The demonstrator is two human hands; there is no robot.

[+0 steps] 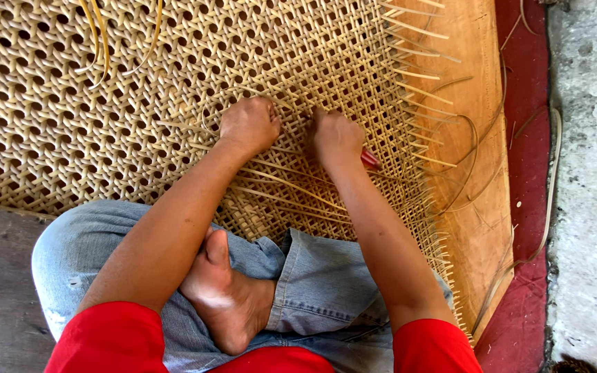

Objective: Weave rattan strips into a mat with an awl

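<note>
A woven cane panel [105,103] lies on a wooden board [481,207] over red cloth [523,83], beside concrete floor [589,173]. The left hand [249,126] presses clenched on loose cane strips [291,186], which run diagonally toward the lower right. The right hand [336,138] clasps a red tool [370,161] pointing right.

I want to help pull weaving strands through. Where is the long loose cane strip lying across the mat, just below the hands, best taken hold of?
Probably by its free lower end, near the knee. The loose cane strip lies flat on the woven mat, running from under the left hand toward the jeans; come from the near side and pinch its thin edges.
</note>
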